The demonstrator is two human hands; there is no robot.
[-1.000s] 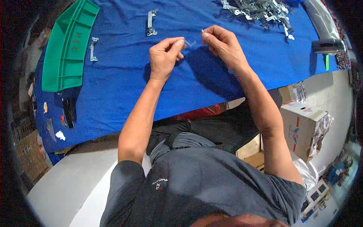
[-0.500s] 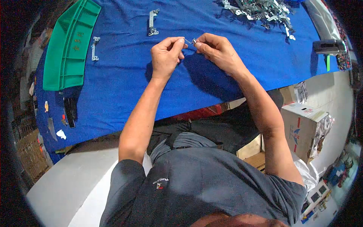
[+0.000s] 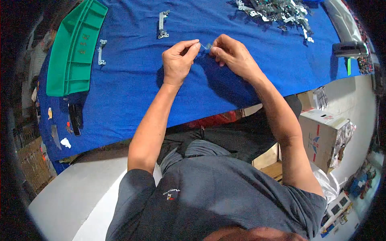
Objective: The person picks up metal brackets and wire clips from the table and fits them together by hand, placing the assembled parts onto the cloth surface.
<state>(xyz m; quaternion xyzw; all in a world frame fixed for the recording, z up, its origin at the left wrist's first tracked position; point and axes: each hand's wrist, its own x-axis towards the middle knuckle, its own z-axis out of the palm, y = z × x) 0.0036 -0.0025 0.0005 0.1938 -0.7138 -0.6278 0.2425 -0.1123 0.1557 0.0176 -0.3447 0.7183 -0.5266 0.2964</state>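
Between my two hands is a small, thin metal bracket (image 3: 204, 46), slightly blurred. Thumb and forefinger of my left hand (image 3: 177, 66) pinch its left end. My right hand (image 3: 235, 56) is closed at its other end, with thumb and forefinger at the wider tab; the fingers hide part of it. Above my left hand, a similar silver bracket (image 3: 162, 24) lies on the blue cloth (image 3: 132, 80). Another bracket (image 3: 101, 52) rests farther left, beside the green tray (image 3: 76, 58).
Several small brownish parts (image 3: 83, 44) sit inside the tray. A heap of metal brackets (image 3: 281, 14) covers the far right of the cloth. A black object (image 3: 74, 119) lies near the left front edge. To the right stand a dark clamp-like object (image 3: 350, 50) and a cardboard box (image 3: 321, 136).
My right fingers have shifted slightly on the bracket's end, and the bracket has tilted a little. My left hand has moved slightly right, still pinching. The other brackets stay where they were.
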